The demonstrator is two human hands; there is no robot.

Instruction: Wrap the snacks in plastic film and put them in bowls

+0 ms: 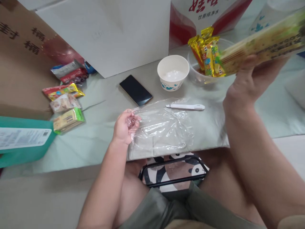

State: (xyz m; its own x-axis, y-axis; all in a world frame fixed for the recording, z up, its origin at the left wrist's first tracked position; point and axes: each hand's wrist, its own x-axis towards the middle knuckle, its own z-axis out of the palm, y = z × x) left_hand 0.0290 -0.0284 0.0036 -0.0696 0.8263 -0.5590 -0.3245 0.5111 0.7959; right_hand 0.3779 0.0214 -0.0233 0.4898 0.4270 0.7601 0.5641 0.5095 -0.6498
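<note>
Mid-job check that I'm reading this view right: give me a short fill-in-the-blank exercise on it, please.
The biscuit pack is held by the ____, while the left hand holds the edge of the clear plastic film.
In the picture, the black-screened ____ lies left of the paper bowl.
The animals printed below the tablecloth are ____.
Missing words: right hand; phone; pandas.

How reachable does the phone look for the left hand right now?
Likely yes: the phone lies just beyond the left hand, its screen uncovered, though that hand holds a clear plastic bag.
</note>
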